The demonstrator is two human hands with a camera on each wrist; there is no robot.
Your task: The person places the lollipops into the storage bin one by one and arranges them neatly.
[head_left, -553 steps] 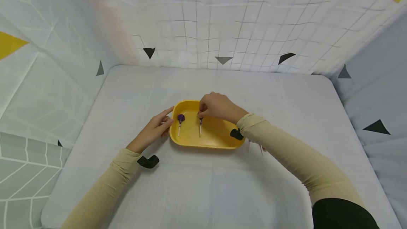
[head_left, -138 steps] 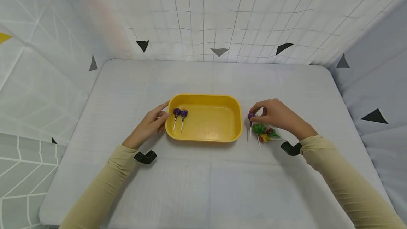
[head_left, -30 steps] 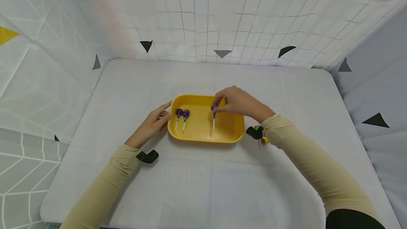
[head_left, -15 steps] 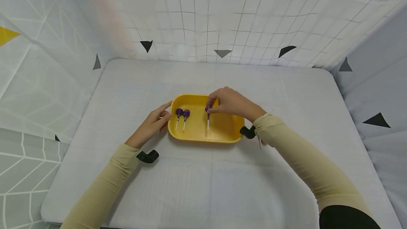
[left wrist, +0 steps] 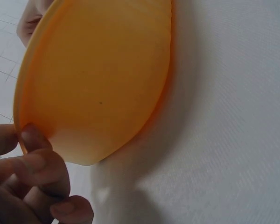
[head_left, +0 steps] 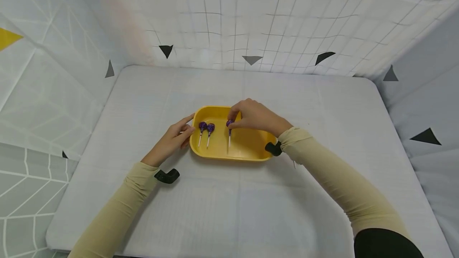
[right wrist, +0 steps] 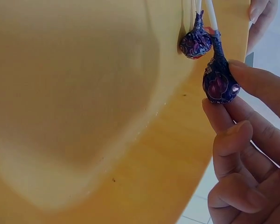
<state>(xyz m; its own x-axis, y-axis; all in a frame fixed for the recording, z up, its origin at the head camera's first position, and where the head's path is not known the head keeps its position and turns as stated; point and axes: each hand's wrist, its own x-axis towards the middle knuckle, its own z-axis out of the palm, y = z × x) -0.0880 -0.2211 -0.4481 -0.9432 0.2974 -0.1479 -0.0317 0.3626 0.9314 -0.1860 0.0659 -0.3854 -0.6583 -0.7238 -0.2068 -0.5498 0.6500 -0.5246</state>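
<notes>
A purple-wrapped lollipop (head_left: 230, 123) is held by its candy end between thumb and fingers of my right hand (head_left: 256, 115), over the middle of the yellow tray (head_left: 218, 155). Its white stick points toward me. Two more purple lollipops, one (head_left: 202, 126) beside the other (head_left: 210, 128), lie at the tray's left end, sticks also toward me. At the left rim, my left hand (head_left: 173, 140) grips the tray with thumb and index finger; its other fingers curl below, as the left wrist view shows. In the right wrist view, the held lollipop (right wrist: 219, 84) overlaps a lollipop (right wrist: 196, 43) behind it.
A white lollipop stick (head_left: 295, 164) peeks out under the right sleeve (head_left: 322, 166), which hides whatever else lies there. The white-covered table (head_left: 215, 210) has pale curtains (head_left: 269, 19) at its back and sides.
My right hand has brought a purple lollipop from the pile right of the tray and moved leftward over the tray with it. My left hand has stayed at the left rim.
</notes>
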